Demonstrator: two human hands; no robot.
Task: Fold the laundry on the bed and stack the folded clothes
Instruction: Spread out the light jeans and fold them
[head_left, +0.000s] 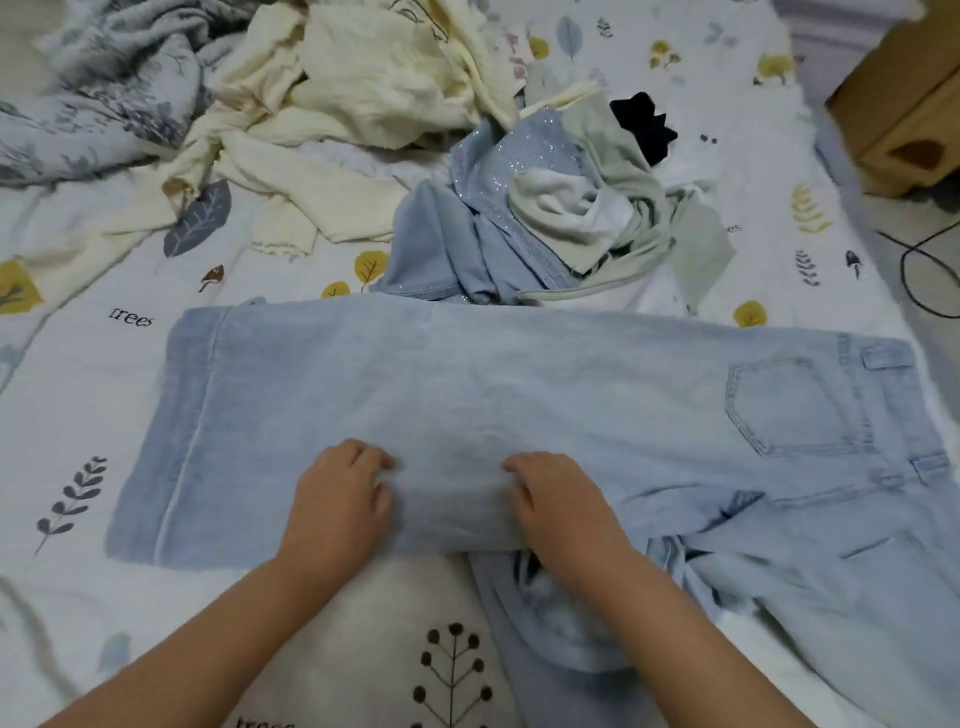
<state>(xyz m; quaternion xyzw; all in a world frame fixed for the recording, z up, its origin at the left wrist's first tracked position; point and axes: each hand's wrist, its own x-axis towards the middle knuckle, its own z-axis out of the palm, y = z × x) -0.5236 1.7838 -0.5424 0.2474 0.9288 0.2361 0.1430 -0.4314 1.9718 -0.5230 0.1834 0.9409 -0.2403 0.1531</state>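
A pair of light blue jeans (467, 395) lies spread across the bed, hem to the left and waistband with a back pocket to the right. The other leg is bunched under it near the front edge. My left hand (337, 499) and my right hand (556, 504) rest side by side on the near edge of the flat leg, fingers curled into the denim; whether they grip it is unclear. Behind the jeans lies a heap of unfolded clothes: cream garments (353, 104), a sparkly blue denim piece (467, 234) and a pale green top (623, 197).
The bed has a white sheet printed with leaves (78, 415). A grey floral blanket (104, 88) is bunched at the back left. A black garment (644, 122) lies behind the heap. A cardboard box (904, 104) and a black cable (919, 270) are off the bed's right side.
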